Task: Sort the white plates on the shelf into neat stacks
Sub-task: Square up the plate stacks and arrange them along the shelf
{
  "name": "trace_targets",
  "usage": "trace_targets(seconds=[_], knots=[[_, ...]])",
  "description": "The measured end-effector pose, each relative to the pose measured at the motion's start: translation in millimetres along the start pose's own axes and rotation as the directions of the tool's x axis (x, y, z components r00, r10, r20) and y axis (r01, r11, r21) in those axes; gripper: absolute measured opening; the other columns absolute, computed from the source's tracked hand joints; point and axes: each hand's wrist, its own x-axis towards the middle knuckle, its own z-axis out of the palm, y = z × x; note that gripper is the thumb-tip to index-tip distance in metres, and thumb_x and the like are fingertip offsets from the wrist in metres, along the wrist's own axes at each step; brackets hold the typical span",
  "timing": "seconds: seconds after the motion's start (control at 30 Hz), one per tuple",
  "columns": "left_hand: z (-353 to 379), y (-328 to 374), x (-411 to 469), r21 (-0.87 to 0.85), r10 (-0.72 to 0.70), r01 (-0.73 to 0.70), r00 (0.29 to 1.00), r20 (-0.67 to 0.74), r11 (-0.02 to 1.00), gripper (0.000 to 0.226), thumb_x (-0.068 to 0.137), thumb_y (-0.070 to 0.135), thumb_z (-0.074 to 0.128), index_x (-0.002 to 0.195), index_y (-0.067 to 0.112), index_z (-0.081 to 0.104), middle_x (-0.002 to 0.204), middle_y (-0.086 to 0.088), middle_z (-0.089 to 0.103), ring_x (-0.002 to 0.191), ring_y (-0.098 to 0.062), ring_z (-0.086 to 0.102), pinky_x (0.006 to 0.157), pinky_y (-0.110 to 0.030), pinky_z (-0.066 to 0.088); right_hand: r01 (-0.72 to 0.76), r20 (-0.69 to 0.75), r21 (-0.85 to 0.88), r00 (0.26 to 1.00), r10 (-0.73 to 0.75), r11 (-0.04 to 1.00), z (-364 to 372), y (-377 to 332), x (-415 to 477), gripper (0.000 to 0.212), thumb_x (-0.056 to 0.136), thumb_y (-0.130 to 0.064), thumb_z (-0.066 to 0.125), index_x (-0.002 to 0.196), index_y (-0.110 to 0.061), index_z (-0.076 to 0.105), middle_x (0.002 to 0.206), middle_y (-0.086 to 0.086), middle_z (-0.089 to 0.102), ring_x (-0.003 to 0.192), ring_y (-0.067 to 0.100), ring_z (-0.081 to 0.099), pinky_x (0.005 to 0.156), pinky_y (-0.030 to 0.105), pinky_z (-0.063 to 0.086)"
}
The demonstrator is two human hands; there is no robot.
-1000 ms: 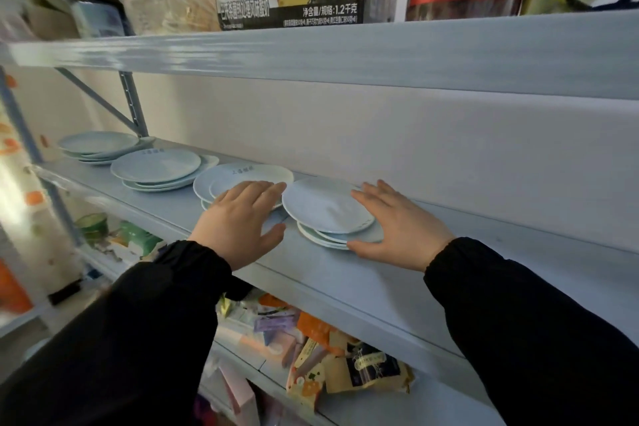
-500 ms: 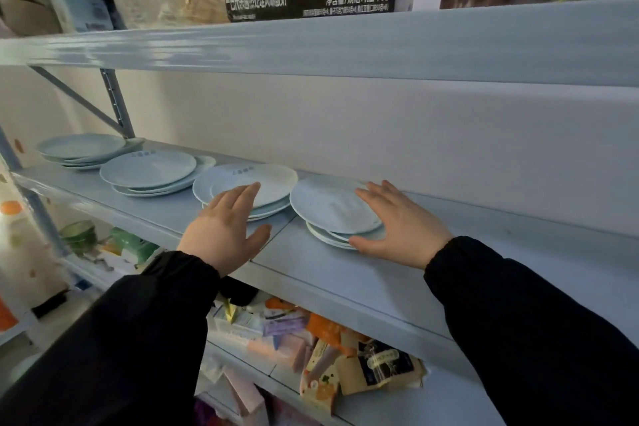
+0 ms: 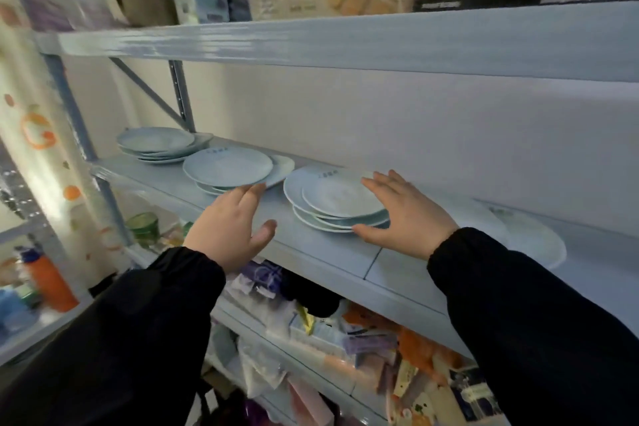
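Four uneven stacks of white plates lie along the grey shelf [image 3: 321, 252]: a far-left stack [image 3: 155, 143], a second stack [image 3: 228, 168], a third stack [image 3: 332, 197], and a right-hand stack [image 3: 532, 239] partly hidden behind my right sleeve. My right hand [image 3: 404, 214] is spread against the right side of the third stack, fingers straight over its rim and thumb along its lower edge. My left hand [image 3: 231, 228] hovers flat over the shelf, its fingertips at the front edge of the second stack. Neither hand holds anything.
An upper shelf [image 3: 345, 41] with boxes and food bags hangs close above. A diagonal brace and upright post [image 3: 178, 97] stand behind the far-left stack. Packets crowd the lower shelf [image 3: 345, 339]. An orange bottle [image 3: 48, 280] stands at the lower left.
Both hands have moved one stack to the left: the right hand left the right-hand stack for the third one, and the left hand went from the third stack to the second. The view swung left.
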Motion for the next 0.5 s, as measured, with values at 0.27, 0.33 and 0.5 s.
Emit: trace_targets(seconds=[0.27,0.33,0.5], knots=[[16,-21,-5,-0.082,-0.021,0.025,0.999,0.048,0.996,0.071,0.093,0.045,0.052,0.152,0.013,0.029,0.15,-0.009,0.041,0.134,-0.026,0.04,0.109,-0.034,0.032,-0.149,-0.044,0.026,0.988,0.15,0.988,-1,22,8,0.089,0.083,-0.068,0.056,0.156,-0.031,0.021,0.165,-0.002,0.016,0.152,0.017,0.005,0.122,0.036,0.013],[24,-8,-3,-0.144,-0.001,0.011,0.998,0.07,0.99,0.071,0.094,0.046,0.051,0.153,0.014,0.028,0.151,-0.009,0.04,0.135,-0.026,0.039,0.109,-0.033,0.032,-0.226,-0.057,0.041,0.972,0.228,0.973,-7,43,0,0.091,0.08,-0.072,0.053,0.155,-0.03,0.024,0.164,0.0,0.019,0.152,0.018,0.009,0.121,0.038,0.016],[47,48,15,-0.301,0.101,-0.074,0.992,0.078,0.951,0.069,0.094,0.049,0.047,0.153,0.019,0.027,0.154,-0.003,0.036,0.14,-0.018,0.034,0.11,-0.028,0.03,-0.422,-0.081,0.102,0.899,0.43,0.901,-26,99,-46,0.09,0.078,-0.073,0.053,0.153,-0.029,0.029,0.161,0.002,0.026,0.147,0.019,0.026,0.119,0.039,0.023]])
